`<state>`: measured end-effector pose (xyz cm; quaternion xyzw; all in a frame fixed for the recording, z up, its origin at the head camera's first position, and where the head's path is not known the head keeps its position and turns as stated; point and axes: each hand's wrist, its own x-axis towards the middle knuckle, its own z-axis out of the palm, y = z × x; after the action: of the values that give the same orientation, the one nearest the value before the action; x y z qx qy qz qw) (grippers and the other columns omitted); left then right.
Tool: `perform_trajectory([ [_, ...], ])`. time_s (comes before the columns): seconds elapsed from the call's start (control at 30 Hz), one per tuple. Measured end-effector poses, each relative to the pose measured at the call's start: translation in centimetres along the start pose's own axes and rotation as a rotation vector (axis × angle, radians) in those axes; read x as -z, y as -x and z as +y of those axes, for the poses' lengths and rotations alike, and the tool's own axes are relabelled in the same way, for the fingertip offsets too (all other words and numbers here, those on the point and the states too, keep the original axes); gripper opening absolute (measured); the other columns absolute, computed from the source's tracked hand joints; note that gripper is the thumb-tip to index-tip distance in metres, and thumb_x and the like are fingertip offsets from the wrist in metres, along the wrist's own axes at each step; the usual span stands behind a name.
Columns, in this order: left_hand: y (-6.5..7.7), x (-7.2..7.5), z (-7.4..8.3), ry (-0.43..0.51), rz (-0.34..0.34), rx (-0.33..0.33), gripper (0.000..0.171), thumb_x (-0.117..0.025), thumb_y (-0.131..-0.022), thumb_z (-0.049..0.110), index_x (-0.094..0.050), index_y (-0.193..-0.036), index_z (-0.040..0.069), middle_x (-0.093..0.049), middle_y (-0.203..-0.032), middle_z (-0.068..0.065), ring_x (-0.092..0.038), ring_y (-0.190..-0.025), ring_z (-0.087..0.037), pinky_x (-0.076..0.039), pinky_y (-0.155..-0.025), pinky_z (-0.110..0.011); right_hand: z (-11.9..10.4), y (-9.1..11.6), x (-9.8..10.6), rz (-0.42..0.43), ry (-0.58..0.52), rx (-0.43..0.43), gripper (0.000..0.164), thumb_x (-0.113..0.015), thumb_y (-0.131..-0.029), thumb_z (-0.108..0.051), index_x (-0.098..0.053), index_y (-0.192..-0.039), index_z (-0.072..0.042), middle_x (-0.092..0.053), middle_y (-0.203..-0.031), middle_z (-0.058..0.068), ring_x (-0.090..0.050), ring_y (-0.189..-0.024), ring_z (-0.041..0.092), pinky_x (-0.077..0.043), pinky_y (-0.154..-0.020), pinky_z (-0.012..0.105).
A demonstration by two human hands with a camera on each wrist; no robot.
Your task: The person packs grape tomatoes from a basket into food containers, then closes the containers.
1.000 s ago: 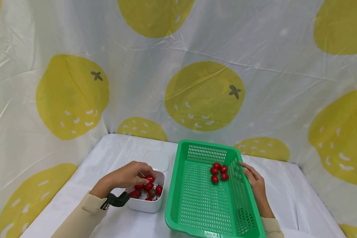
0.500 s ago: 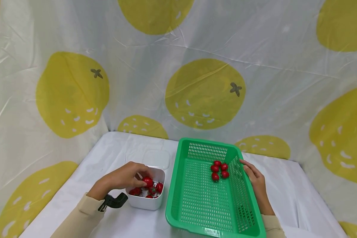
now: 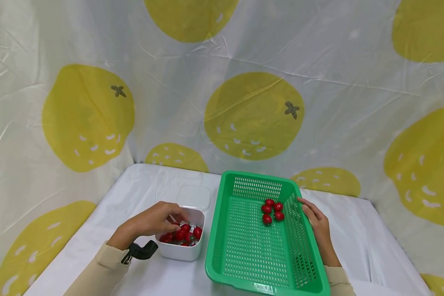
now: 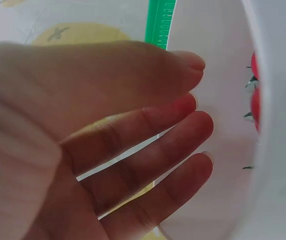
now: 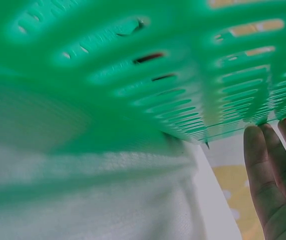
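Note:
In the head view my left hand (image 3: 163,218) reaches over the near-left side of a white square box (image 3: 181,254) with several red cherry tomatoes (image 3: 197,232) in it. The left wrist view shows the left fingers (image 4: 168,145) nearly straight, thumb apart from them, with nothing between. Several tomatoes lie low in the box beyond the fingertips. A green slotted basket (image 3: 214,246) stands to the right, with several more cherry tomatoes (image 3: 267,219) clustered toward its back right. My right hand (image 3: 319,230) rests against the basket's right side, its straight fingers (image 5: 263,165) touching the outer wall.
A translucent lid (image 3: 194,197) lies flat behind the white box. White cloth (image 3: 148,185) covers the table, and a fabric wall (image 3: 170,102) printed with yellow fruit closes in the back and sides. A black wrist strap mount (image 3: 144,250) sits on the left wrist.
Half a second ago a tomato was at the left fingertips; now it lies lower among the others and the hand is empty. The right hand and basket have stayed in place.

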<state>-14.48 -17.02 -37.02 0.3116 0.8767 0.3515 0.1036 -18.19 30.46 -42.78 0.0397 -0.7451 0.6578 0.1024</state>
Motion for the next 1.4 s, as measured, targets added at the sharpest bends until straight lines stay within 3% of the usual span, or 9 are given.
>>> perform_trajectory([
  [0.2,-0.1,0.0,-0.2,-0.007,0.009,-0.015,0.023,-0.068,-0.087,0.002,-0.069,-0.109,0.006,-0.067,-0.104,-0.008,-0.066,-0.093,-0.024,-0.055,-0.080,-0.031,-0.2,0.0,-0.1,0.002,-0.012,-0.024,0.041,-0.051,-0.101,-0.026,-0.054,-0.137,-0.007,-0.056,-0.134,-0.003,-0.058,-0.107,0.005,-0.052,-0.077,0.019],
  [0.63,-1.0,0.4,0.9,-0.035,0.020,-0.097,0.020,-0.065,-0.091,0.006,-0.069,-0.110,0.007,-0.068,-0.106,-0.006,-0.066,-0.095,-0.018,-0.055,-0.083,-0.033,-0.2,0.2,-0.2,0.023,0.000,-0.048,0.042,-0.052,-0.100,-0.028,-0.055,-0.135,-0.005,-0.060,-0.123,-0.015,-0.060,-0.102,0.004,-0.052,-0.074,0.019],
  [0.97,-4.3,1.5,2.7,-0.048,0.008,-0.174,0.021,-0.065,-0.090,0.005,-0.069,-0.110,0.011,-0.068,-0.106,0.001,-0.065,-0.094,-0.012,-0.054,-0.084,-0.033,-0.4,0.4,-0.2,0.019,0.016,-0.039,0.042,-0.051,-0.101,-0.029,-0.055,-0.136,-0.006,-0.058,-0.128,-0.012,-0.060,-0.101,0.007,-0.052,-0.073,0.021],
  [1.13,-6.3,2.0,3.8,-0.031,-0.007,-0.175,0.020,-0.065,-0.091,0.008,-0.068,-0.110,0.015,-0.067,-0.106,0.007,-0.065,-0.093,-0.009,-0.054,-0.083,-0.027,-0.4,0.4,-0.1,0.018,0.015,-0.048,0.043,-0.051,-0.101,-0.031,-0.055,-0.136,-0.006,-0.058,-0.126,-0.011,-0.062,-0.099,0.007,-0.053,-0.072,0.022],
  [1.4,-9.1,1.9,5.3,0.000,-0.048,-0.207,0.021,-0.065,-0.092,0.011,-0.067,-0.113,0.011,-0.067,-0.110,-0.004,-0.064,-0.097,-0.012,-0.053,-0.086,-0.027,-0.3,0.4,-0.2,0.018,-0.015,-0.046,0.043,-0.052,-0.100,-0.029,-0.055,-0.135,-0.004,-0.059,-0.125,-0.012,-0.061,-0.100,0.007,-0.053,-0.074,0.021],
])
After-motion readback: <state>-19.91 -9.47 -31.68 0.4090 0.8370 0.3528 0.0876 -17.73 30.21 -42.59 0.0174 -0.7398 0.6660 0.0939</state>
